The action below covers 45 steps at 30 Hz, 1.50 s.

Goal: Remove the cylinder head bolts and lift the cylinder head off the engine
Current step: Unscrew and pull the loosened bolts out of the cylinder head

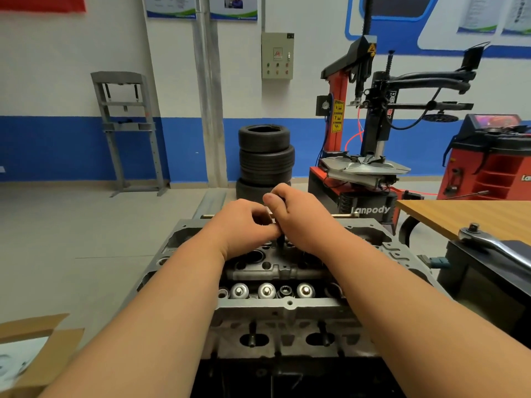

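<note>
Over the middle of the head (287,308), both my hands are on the T-bar (344,215). The left hand (247,222) has its fingers curled in around the bar close to the shaft. The right hand (298,219) is wrapped over the top of the tool with the thumb riding high. The shaft drops straight down into the far half of the casting, so I judge we're in the bolt-loosening stage. The head sits square on the engine (244,377) right in front of me, not lifted. How many bolts are out I can't tell, since the arms cover much of the far row. In the near row there's a dark splined bolt (286,291) between the valve springs (267,291), and it looks to be seated. So there's more undoing to go, then the lift itself. The head is bare grey aluminium and grimy in the pockets, with the springs shining and two studs poking from the ports on the near face. A ratchet (488,239) lies at my right by the table (474,216).
</note>
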### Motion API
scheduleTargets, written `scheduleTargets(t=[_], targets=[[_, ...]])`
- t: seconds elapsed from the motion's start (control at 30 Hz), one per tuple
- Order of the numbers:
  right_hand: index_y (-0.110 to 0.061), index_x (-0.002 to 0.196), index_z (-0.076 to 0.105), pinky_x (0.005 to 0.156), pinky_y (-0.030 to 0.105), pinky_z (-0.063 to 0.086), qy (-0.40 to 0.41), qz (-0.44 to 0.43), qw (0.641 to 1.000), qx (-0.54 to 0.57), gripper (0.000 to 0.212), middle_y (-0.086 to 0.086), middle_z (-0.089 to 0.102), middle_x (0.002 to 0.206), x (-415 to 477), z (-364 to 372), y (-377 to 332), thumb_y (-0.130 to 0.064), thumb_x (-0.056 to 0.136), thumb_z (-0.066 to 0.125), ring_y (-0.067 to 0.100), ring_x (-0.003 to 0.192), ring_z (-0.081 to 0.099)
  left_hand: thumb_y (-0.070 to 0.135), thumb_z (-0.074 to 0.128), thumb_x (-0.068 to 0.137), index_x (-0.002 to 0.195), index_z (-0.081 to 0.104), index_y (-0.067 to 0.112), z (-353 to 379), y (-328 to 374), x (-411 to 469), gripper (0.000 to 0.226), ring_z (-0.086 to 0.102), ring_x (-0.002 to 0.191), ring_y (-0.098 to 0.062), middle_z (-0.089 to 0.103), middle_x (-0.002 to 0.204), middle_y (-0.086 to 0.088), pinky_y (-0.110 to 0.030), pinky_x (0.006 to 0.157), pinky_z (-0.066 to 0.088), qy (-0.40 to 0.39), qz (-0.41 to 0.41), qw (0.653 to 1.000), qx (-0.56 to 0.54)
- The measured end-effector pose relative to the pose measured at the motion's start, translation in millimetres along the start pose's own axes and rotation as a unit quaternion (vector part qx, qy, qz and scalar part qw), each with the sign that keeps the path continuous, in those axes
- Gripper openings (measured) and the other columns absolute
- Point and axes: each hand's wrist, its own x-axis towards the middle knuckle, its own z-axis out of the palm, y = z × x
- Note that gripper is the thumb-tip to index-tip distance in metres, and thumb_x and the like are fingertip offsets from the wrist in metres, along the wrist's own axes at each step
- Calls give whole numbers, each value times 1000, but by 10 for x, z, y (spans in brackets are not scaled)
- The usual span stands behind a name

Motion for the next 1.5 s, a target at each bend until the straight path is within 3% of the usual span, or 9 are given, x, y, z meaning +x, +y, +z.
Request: scheduleTargets(t=[0.13, 0.3, 0.5, 0.6, 0.77, 0.97, 1.2, 1.33, 1.5], targets=[[-26, 99, 53, 61, 25, 37, 31, -4, 999, -39, 22, -7, 56, 89, 16, 15, 3, -46, 94, 46, 11, 81, 54, 37, 65, 79, 68, 67, 29, 8, 15, 8, 14, 58, 60, 6, 65, 64, 18, -13, 53, 39, -14, -5, 1000, 11], [-23, 86, 54, 59, 22, 43, 148, 43, 988, 5, 31, -9, 59, 79, -17, -45, 58, -49, 78, 68, 6, 72, 55, 41, 67, 78, 75, 73, 33, -2, 39, -4, 10, 62, 71, 6, 69, 73, 19, -12, 60, 41, -4, 0, 998, -62], [-21, 106, 70, 73, 8, 45, 76, -37, 992, 89, 18, -18, 64, 89, -78, -86, 63, -25, 90, 61, -4, 87, 61, 43, 63, 83, 83, 67, 42, 9, 73, 4, 4, 63, 81, 1, 69, 85, 17, -19, 67, 44, -44, -20, 998, -49], [-24, 113, 62, 74, 15, 46, 68, 2, 992, 108, 28, -16, 60, 94, -69, -64, 77, -36, 88, 61, -2, 89, 57, 41, 67, 83, 78, 70, 43, 0, 77, 14, 6, 63, 79, 2, 71, 81, 18, -21, 69, 45, -55, -31, 996, -58], [-24, 73, 51, 53, 19, 38, 116, 44, 989, 81, 33, -10, 56, 68, -52, -37, 113, -48, 73, 73, 5, 61, 52, 29, 71, 79, 73, 66, 23, 82, 83, 69, 10, 50, 47, 2, 59, 58, 6, -16, 50, 39, -11, -41, 999, -34], [-25, 96, 67, 67, 18, 43, 58, 19, 988, 143, 14, -14, 66, 87, -88, -95, 116, -31, 89, 56, -1, 85, 60, 41, 71, 82, 91, 73, 37, 16, 60, 24, 10, 64, 84, -3, 71, 86, 14, -22, 74, 48, -63, -48, 997, -8], [-17, 84, 56, 61, 28, 49, 85, 55, 986, 130, 29, -7, 61, 76, -91, -59, 87, -41, 78, 72, 9, 66, 56, 45, 75, 75, 84, 67, 9, 92, 95, 71, 38, 55, 64, -14, 62, 71, -7, -31, 64, 46, -30, -88, 995, 24], [-23, 102, 67, 65, 16, 41, 51, 22, 986, 157, 18, -16, 63, 86, -122, -114, 99, -32, 88, 60, -3, 82, 58, 40, 74, 78, 87, 74, 36, 12, 57, 25, 9, 65, 84, -4, 73, 87, 11, -23, 74, 48, -64, -58, 996, -39], [-18, 97, 58, 61, 17, 44, 64, 41, 987, 141, 37, -15, 59, 81, -112, -48, 101, -45, 76, 71, -1, 73, 55, 33, 74, 78, 72, 69, 29, 51, 90, 82, 8, 54, 52, -1, 65, 61, 5, -20, 53, 42, -45, -51, 997, -32]])
